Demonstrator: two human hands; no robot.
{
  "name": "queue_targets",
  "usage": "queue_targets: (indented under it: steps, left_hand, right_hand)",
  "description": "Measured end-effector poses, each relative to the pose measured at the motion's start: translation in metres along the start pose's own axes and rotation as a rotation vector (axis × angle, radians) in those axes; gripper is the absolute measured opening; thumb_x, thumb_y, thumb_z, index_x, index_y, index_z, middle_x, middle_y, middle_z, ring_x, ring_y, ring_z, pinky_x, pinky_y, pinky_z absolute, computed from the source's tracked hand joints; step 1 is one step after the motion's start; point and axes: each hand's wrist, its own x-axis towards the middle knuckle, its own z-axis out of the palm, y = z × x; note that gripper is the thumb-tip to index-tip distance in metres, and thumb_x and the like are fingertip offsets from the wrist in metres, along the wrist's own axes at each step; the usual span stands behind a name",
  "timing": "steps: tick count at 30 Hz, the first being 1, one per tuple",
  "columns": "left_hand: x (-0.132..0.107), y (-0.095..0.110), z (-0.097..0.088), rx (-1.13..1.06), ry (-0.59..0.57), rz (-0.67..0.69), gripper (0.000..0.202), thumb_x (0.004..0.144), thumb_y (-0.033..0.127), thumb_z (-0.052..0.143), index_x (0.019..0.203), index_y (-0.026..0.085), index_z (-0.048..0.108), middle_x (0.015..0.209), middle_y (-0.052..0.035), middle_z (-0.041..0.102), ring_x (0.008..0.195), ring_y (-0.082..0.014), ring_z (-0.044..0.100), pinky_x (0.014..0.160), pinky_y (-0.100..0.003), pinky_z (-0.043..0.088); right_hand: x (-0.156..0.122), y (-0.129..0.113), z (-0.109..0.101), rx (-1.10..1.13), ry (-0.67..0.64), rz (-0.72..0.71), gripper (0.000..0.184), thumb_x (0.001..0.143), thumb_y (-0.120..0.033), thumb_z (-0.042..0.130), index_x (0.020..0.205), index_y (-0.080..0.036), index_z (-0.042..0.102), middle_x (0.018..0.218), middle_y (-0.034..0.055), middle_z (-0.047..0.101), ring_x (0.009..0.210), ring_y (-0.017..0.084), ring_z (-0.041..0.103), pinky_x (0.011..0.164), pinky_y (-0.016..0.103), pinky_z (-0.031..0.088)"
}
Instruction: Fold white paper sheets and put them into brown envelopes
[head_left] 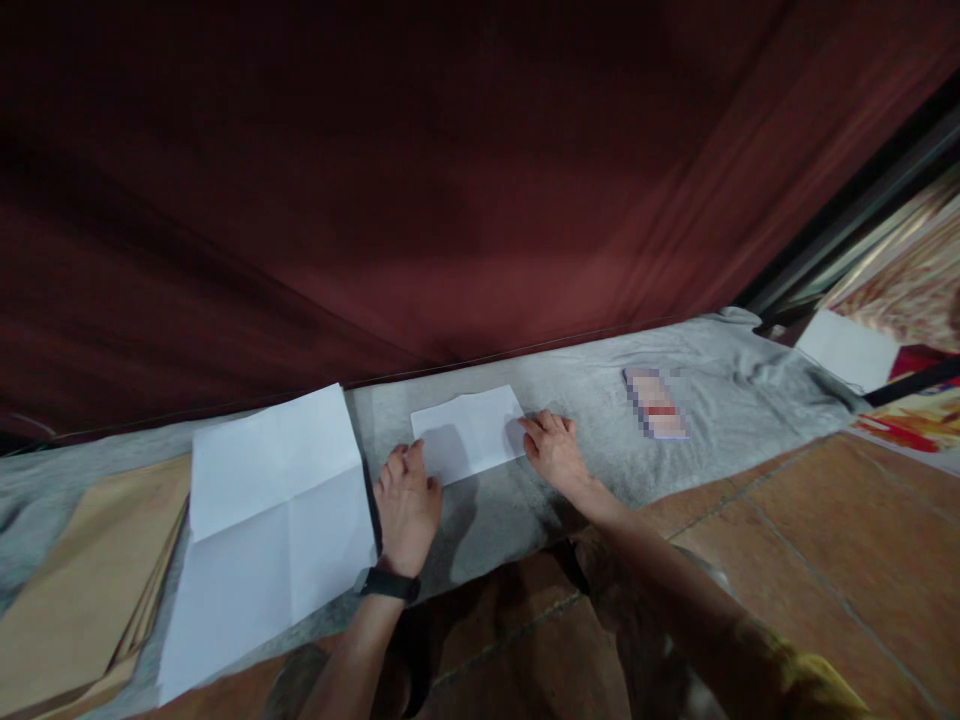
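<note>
A folded sheet of white paper lies on the grey cloth in front of me. My left hand, with a dark band on its wrist, is at the paper's left end. Its fingers are bent, and the thumb and forefinger rest at the lower left corner. At the right end, my right hand has its fingers curled onto the paper's edge. The undersides of both hands are hidden.
Larger creased white sheets lie left of my left hand, beside a stack of brown paper envelopes. A blurred-out flat item lies to the right. The grey cloth runs along a dark red curtain. Brown floor tiles lie below.
</note>
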Motion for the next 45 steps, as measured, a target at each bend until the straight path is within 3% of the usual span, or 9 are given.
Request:
queue_targets:
  steps: [3,6,11,17,24,27,34,41,45]
  left_hand:
    - [-0.01,0.019,0.013,-0.064,0.077,0.232,0.051,0.094,0.016,0.044,0.144,0.011,0.046,0.154,-0.0206,0.042,0.141,-0.0338,0.042,0.11,-0.05,0.042]
    - [-0.019,0.044,0.027,-0.083,0.044,0.424,0.051,0.099,0.022,0.04,0.15,0.018,0.042,0.162,-0.0113,0.035,0.151,-0.03,0.027,0.119,-0.052,0.031]
    - [-0.024,0.065,0.043,-0.047,-0.052,0.462,0.053,0.1,0.038,0.042,0.15,0.018,0.043,0.161,-0.0076,0.036,0.152,-0.0283,0.025,0.123,-0.055,0.024]
    - [-0.022,0.058,0.046,-0.023,-0.097,0.397,0.058,0.098,0.042,0.045,0.15,0.016,0.043,0.16,-0.0102,0.037,0.151,-0.0321,0.026,0.122,-0.058,0.023]
    - [-0.024,0.054,0.052,-0.036,-0.099,0.414,0.06,0.096,0.033,0.046,0.151,0.009,0.039,0.159,-0.018,0.037,0.152,-0.0314,0.024,0.121,-0.059,0.025]
    - [-0.025,0.051,0.052,-0.019,-0.1,0.414,0.058,0.096,0.029,0.044,0.149,0.006,0.041,0.158,-0.0187,0.039,0.151,-0.03,0.027,0.122,-0.055,0.025]
    - [-0.026,0.031,0.04,0.025,-0.091,0.36,0.063,0.098,0.041,0.043,0.151,0.008,0.038,0.158,-0.0181,0.038,0.149,-0.0303,0.032,0.121,-0.052,0.026]
    - [-0.021,0.005,0.02,0.173,-0.127,0.265,0.049,0.099,0.029,0.041,0.145,0.012,0.048,0.152,-0.0188,0.047,0.142,-0.0311,0.044,0.113,-0.047,0.039]
    - [-0.017,-0.001,0.012,0.247,-0.201,0.308,0.048,0.096,0.013,0.038,0.142,0.011,0.051,0.15,-0.0189,0.05,0.138,-0.0314,0.047,0.108,-0.044,0.043]
  right_hand:
    - [-0.001,-0.001,0.0,-0.014,0.012,-0.06,0.042,0.097,-0.02,0.045,0.137,-0.022,0.058,0.141,0.0116,0.055,0.124,0.028,0.049,0.107,0.045,0.029]
    - [-0.002,-0.003,0.001,-0.039,0.0,-0.135,0.047,0.097,-0.015,0.041,0.142,-0.02,0.052,0.155,0.0111,0.044,0.136,0.027,0.041,0.115,0.049,0.021]
    - [-0.003,-0.005,0.005,-0.04,-0.06,-0.179,0.048,0.1,-0.016,0.035,0.146,-0.019,0.047,0.156,0.0124,0.044,0.14,0.026,0.04,0.12,0.055,0.012]
    - [0.0,-0.003,0.007,0.008,-0.032,-0.192,0.049,0.099,-0.015,0.038,0.147,-0.017,0.047,0.154,0.014,0.046,0.141,0.027,0.042,0.122,0.059,0.009]
    - [-0.003,-0.025,0.016,0.244,-0.001,-0.343,0.047,0.105,-0.033,0.035,0.148,-0.016,0.047,0.156,0.0121,0.044,0.145,0.021,0.037,0.119,0.043,0.032]
    - [-0.009,-0.028,0.021,0.22,-0.034,-0.417,0.05,0.105,-0.038,0.037,0.15,-0.016,0.044,0.156,0.0119,0.043,0.147,0.021,0.035,0.121,0.045,0.029]
    - [-0.014,-0.008,0.02,0.121,-0.03,-0.379,0.052,0.104,-0.04,0.044,0.151,-0.017,0.044,0.159,0.014,0.037,0.149,0.026,0.031,0.121,0.049,0.028]
    - [-0.014,-0.01,0.014,0.052,-0.011,-0.331,0.052,0.102,-0.04,0.046,0.148,-0.015,0.047,0.156,0.0185,0.041,0.145,0.03,0.037,0.122,0.059,0.018]
    - [-0.013,-0.02,0.01,0.034,-0.008,-0.364,0.051,0.1,-0.036,0.049,0.147,-0.013,0.049,0.154,0.0186,0.043,0.145,0.032,0.037,0.122,0.06,0.014]
